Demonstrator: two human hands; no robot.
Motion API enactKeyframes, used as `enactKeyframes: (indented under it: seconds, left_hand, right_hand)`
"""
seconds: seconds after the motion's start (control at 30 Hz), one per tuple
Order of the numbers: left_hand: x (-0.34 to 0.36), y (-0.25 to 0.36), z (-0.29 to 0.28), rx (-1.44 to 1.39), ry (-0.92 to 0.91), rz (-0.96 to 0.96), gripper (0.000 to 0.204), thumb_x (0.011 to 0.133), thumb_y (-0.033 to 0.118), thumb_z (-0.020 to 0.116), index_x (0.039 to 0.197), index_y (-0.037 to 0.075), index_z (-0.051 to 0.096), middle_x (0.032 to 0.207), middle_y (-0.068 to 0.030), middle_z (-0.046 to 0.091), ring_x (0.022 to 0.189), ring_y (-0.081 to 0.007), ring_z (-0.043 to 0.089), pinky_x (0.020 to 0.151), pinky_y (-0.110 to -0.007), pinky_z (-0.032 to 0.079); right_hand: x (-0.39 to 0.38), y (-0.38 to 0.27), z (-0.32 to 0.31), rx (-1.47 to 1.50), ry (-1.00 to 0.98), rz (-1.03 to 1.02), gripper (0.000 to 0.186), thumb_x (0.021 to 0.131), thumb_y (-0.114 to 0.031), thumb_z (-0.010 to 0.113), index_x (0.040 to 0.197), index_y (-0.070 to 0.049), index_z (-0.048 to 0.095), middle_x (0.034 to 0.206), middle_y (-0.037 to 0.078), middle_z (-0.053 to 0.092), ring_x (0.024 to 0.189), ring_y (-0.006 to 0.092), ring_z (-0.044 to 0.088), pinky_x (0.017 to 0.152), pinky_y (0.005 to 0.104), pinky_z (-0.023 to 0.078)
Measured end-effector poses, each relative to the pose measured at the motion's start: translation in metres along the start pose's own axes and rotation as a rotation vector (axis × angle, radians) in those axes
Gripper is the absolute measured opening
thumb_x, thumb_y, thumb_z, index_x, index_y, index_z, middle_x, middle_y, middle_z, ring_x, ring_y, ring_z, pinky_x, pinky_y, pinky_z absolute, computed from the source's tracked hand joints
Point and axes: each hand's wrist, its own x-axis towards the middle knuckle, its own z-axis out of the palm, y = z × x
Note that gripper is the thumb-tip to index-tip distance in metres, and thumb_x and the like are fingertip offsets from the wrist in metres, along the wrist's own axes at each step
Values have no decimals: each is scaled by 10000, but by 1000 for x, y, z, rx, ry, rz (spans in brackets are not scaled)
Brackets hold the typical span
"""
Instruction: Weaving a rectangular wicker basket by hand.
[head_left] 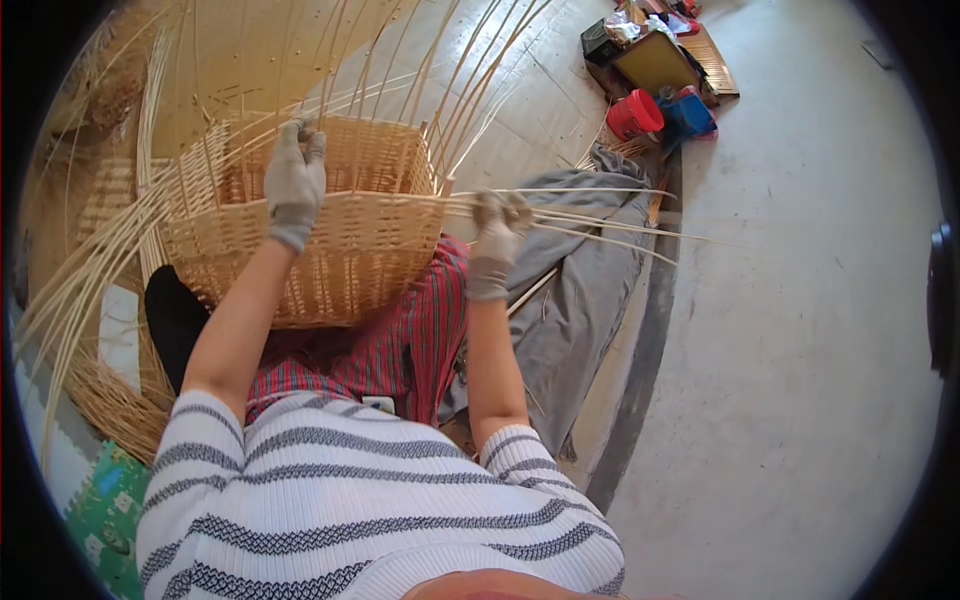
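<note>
A half-woven wicker basket (300,260) rests in my lap, with long upright stakes (455,75) rising from it and loose pale strands (85,255) fanning out to the left. My left hand (296,180), in a beige glove, is at the near wall's top, its fingers closed around a thin strand or stake by the far rim. My right hand (500,230), also gloved and slightly blurred, grips several long strands (620,225) just right of the basket's corner; they stretch out to the right.
Grey cloth (585,320) lies to my right. At the top right are a red bucket (632,115), a blue container (685,115) and piled boxes (655,65). A yellow board (250,60) lies beyond the basket; cane bundles (120,400) and a green mat (105,510) are at left.
</note>
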Motion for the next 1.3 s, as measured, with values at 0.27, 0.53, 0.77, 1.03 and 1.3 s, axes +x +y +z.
enactKeyframes:
  seconds: [0.27,0.53,0.77,1.03,1.3]
  left_hand:
    - [-41,22,76,-99,-710,-411,380,1031,401,635,1060,22,634,750,-99,689,521,-206,692,458,-351,571]
    - [-49,27,68,247,-258,101,542,964,312,710,1429,100,532,1143,-121,712,1025,-263,716,870,-453,576]
    - [-74,25,70,514,-495,717,992,792,232,818,1637,144,307,1396,-87,603,1285,-271,577,1187,-463,338]
    - [-71,7,83,760,-523,736,868,875,275,736,1633,192,323,1099,-34,620,1065,-212,600,873,-389,429]
    - [-74,10,93,-89,-158,375,344,1038,203,632,1358,81,599,1170,-86,687,1053,-192,671,889,-338,560]
  right_hand:
    - [72,23,-8,-565,-274,-490,308,976,1,668,1242,-90,543,1111,94,707,974,209,730,757,278,571]
    - [160,-1,2,-104,-139,-183,358,1044,-33,488,1370,-180,472,837,31,586,667,194,631,755,402,605]
    - [111,24,-71,-85,64,-138,370,1090,-27,425,1429,-173,437,781,19,499,622,102,512,653,342,583]
    - [-45,-26,31,-771,-444,-529,465,921,1,611,1374,-103,590,1039,69,693,1003,242,623,968,367,533]
    - [29,-7,25,-259,-459,135,425,882,-62,743,1296,-35,651,1121,90,719,1005,233,678,947,368,542]
